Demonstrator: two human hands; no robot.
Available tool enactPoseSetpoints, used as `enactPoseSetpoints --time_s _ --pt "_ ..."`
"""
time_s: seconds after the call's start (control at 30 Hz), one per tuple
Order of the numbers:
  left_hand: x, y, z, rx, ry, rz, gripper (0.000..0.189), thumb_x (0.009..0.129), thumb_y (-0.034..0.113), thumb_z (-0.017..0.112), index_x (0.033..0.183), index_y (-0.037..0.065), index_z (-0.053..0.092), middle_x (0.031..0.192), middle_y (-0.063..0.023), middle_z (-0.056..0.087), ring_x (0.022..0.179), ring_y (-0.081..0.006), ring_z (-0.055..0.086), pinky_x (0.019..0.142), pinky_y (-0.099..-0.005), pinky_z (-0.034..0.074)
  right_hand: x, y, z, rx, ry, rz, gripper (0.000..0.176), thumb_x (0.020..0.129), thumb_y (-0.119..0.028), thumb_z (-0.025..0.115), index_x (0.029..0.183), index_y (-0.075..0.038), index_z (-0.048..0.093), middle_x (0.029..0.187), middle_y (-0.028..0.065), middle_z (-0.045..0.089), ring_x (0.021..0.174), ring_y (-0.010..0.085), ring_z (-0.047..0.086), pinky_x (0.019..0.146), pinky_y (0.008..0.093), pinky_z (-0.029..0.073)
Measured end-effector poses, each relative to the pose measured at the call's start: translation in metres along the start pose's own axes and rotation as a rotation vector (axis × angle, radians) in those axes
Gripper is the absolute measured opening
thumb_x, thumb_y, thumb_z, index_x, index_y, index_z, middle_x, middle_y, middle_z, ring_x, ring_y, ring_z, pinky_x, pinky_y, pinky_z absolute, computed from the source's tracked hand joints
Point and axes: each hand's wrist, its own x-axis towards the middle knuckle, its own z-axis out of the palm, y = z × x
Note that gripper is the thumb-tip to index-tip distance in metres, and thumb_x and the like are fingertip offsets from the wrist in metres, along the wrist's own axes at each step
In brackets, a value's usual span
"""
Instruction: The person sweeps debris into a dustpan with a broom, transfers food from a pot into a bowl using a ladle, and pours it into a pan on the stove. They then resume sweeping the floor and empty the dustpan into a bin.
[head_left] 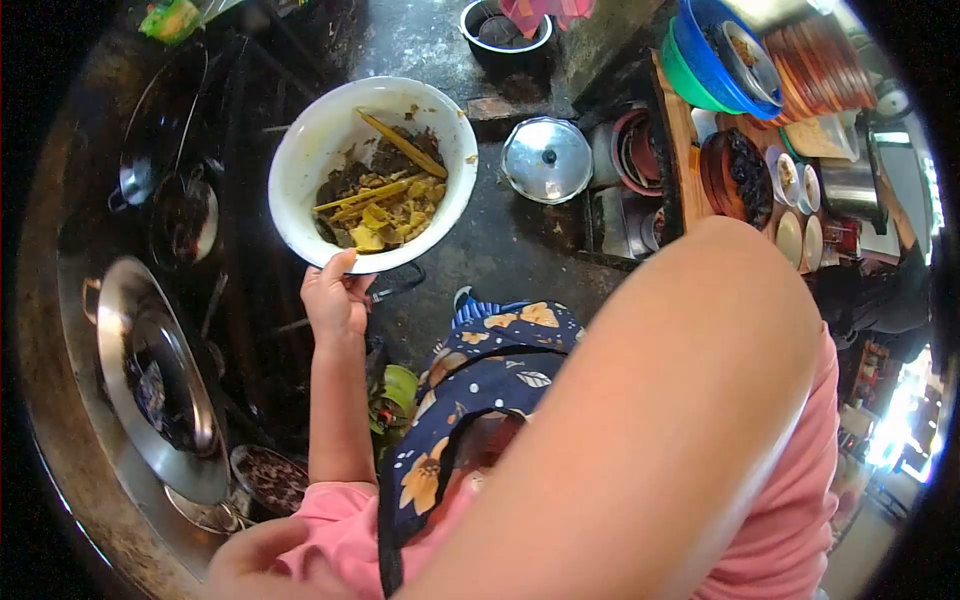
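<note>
My left hand point(337, 300) grips the near rim of a white basin point(291, 200), its thumb over the edge. Inside lie brown and yellowish chunks of food point(385, 222) with several long yellow-green stalks point(400, 143) across them. The basin is held out over the dark floor. My right arm crosses close in front of the camera, its elbow at the right. At the lower left, my right hand point(262, 555) is beside my pink left sleeve point(330, 510); most of its fingers are hidden or cut off.
A large metal pan point(115, 340) stands on the counter at left, near a dish of dark red pieces point(270, 478). On the floor are a lidded silver pot point(546, 160) and a black bucket point(505, 50). Blue and green basins point(690, 70) sit on the wooden shelf at right.
</note>
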Motion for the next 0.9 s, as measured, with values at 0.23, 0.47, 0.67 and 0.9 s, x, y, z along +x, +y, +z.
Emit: enactPoseSetpoints --time_s 0.23,0.47,0.67,0.9 --pt "0.075 -0.03 0.06 0.026 -0.004 -0.086 0.024 0.078 -0.002 0.057 0.101 0.0 0.052 0.091 -0.0103 0.06 0.078 -0.0205 0.063 0.064 -0.035 0.059 -0.068 0.136 -0.09 0.149 -0.218 0.258 0.02 0.075 -0.017 0.056 0.084 -0.001 0.064 0.075 0.0091 0.06 0.059 0.012 0.056 0.049 0.0293 0.044" --pt "0.17 -0.1 0.101 0.033 0.033 -0.065 0.021 0.077 -0.001 0.056 0.098 -0.001 0.052 0.088 -0.0105 0.062 0.071 -0.0202 0.065 0.055 -0.031 0.058 -0.14 0.426 0.036 0.342 0.602 0.834 0.017 0.072 0.002 0.064 0.089 0.0 0.065 0.082 0.0111 0.065 0.071 0.0173 0.062 0.067 0.0277 0.049" --pt "0.322 -0.205 0.156 0.142 0.085 -0.115 0.021 0.077 -0.001 0.057 0.097 -0.001 0.053 0.086 -0.0106 0.063 0.065 -0.0186 0.064 0.048 -0.0265 0.056 -0.273 0.703 0.288 0.288 0.164 1.49 0.035 0.06 -0.023 0.073 0.093 -0.009 0.068 0.088 0.0121 0.067 0.084 0.025 0.064 0.078 0.0355 0.05" --pt "0.491 -0.366 0.218 0.325 0.017 -0.182 0.024 0.079 0.002 0.057 0.102 -0.004 0.053 0.086 -0.0117 0.063 0.061 -0.0176 0.063 0.044 -0.0238 0.055 -0.329 0.839 0.423 0.084 0.167 1.685 0.063 0.059 -0.027 0.078 0.117 -0.012 0.057 0.1 0.0167 0.06 0.094 0.0297 0.059 0.084 0.0375 0.047"
